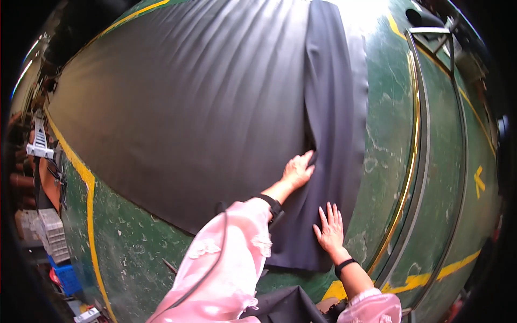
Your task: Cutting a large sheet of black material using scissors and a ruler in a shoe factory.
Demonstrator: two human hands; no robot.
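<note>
A large dark grey-black sheet (215, 118) lies spread over the green floor, with long ripples toward its far side. Along its right part a long strip is folded over (326, 107), running from far to near. My left hand (299, 169) pinches the fold's left edge about midway, where a small dark gap shows under it. Its fingertips are partly hidden by the material. My right hand (330, 229) lies flat on the folded strip closer to me, fingers stretched and apart, holding nothing. Both wrists wear black bands.
A metal frame with long bars (423, 161) lies on the green floor (385, 124) to the right. Yellow lines (90, 215) mark the floor. At the left stand a stack of pale trays (52, 234) and a blue crate (68, 278). A dark cable hangs across my left sleeve.
</note>
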